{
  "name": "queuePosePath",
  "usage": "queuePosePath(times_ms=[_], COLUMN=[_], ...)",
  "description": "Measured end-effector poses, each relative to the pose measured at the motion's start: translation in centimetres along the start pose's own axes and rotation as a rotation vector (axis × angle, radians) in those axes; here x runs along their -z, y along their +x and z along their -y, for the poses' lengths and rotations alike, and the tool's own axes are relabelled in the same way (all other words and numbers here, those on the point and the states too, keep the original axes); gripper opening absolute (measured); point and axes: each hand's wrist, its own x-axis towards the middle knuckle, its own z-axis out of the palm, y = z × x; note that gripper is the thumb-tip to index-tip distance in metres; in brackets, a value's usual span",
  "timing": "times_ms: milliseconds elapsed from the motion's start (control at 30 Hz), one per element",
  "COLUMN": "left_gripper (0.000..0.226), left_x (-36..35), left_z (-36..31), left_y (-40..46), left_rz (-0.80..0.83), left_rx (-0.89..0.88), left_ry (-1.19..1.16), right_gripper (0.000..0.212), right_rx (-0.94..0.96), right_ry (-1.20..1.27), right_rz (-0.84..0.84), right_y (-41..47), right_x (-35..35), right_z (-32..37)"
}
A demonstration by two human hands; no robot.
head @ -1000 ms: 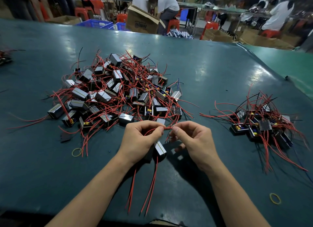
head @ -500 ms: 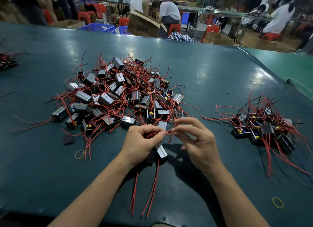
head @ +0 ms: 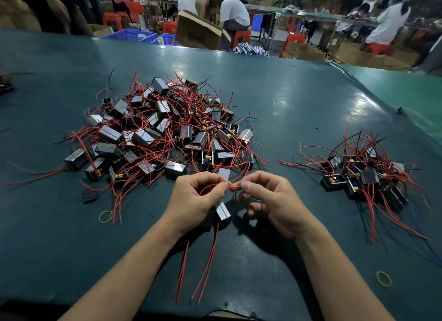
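The person stands at the table (head: 299, 110) with both hands drawn close together. The left hand (head: 193, 198) is curled round one small box (head: 223, 212), which sits just under its fingers, tucked against the palm and poking out towards the right hand (head: 270, 198). One red wire (head: 233, 187) loops up from the box. The left thumb and forefinger pinch it, and the right thumb and forefinger pinch it too, with only a short bare stretch between the two grips.

That stretch runs straight from one set of fingertips to the other, left to right, so I judge any pull or twist will go along that line. Both hands are on it, and the left is nearer the box.

Three loose wires (head: 207, 261), as far as I can count, trail from below the left fingers back towards the person.

There are two heaps. The big heap (head: 162, 134) lies just beyond the fingertips, too tangled to count. The small heap (head: 363, 174) lies well off to the right of the right hand. There are two yellow bands: one band (head: 105, 216) left of the left hand, and another band (head: 383, 278) beside the right forearm.
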Motion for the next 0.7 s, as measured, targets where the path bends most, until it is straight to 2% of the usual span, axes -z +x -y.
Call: queuePosePath(times_ms=[367,533,700], left_gripper=[0.011,0.010,0.010], left_x=[-0.11,-0.07,0.08], left_z=[-0.10,-0.19,-0.22], left_y=[-0.06,-0.10,-0.14], left_rz=[0.002,0.047,0.071], left_rx=[0.037,0.023,0.018], left_ry=[-0.014,0.005,0.002], right_gripper=[0.007,0.005,0.011], right_rx=[0.040,-0.159,-0.316], right_ry=[-0.015,0.146,0.149], right_rz=[-0.040,-0.022,0.012], right_y=[0.09,0.09,-0.06], right_x=[0.25,0.25,0.39], right_z=[-0.09,0.21,0.80])
